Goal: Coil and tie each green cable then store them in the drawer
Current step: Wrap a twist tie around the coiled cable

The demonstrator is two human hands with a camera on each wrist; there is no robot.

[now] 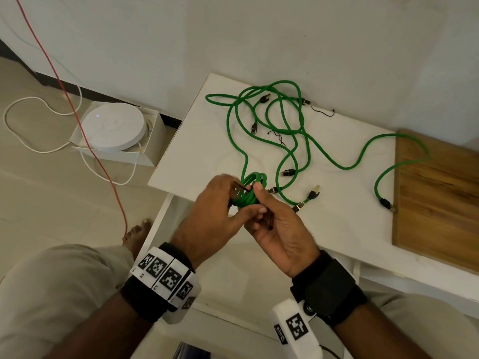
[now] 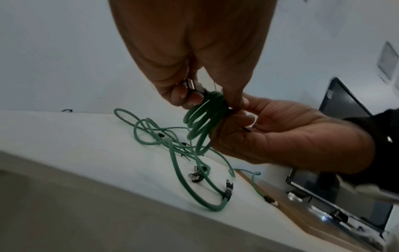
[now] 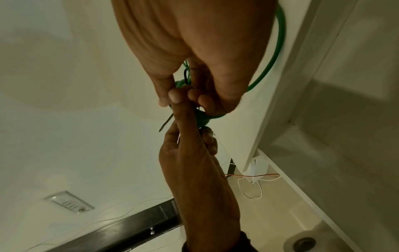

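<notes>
Tying step now: above the white bench's (image 1: 197, 141) six o'clock edge, left hand (image 1: 215, 203) and right hand (image 1: 274, 224) fingers pinch the coiled green braided cable (image 1: 250, 189) and thin black tie (image 1: 270, 221); next, I reckon, cinch it.

Head view looks steeply down, close. Left wrist view faces across white table (image 2: 86, 145); right wrist view looks upward underneath. All share coiled green cable (image 1: 250, 189).
</notes>
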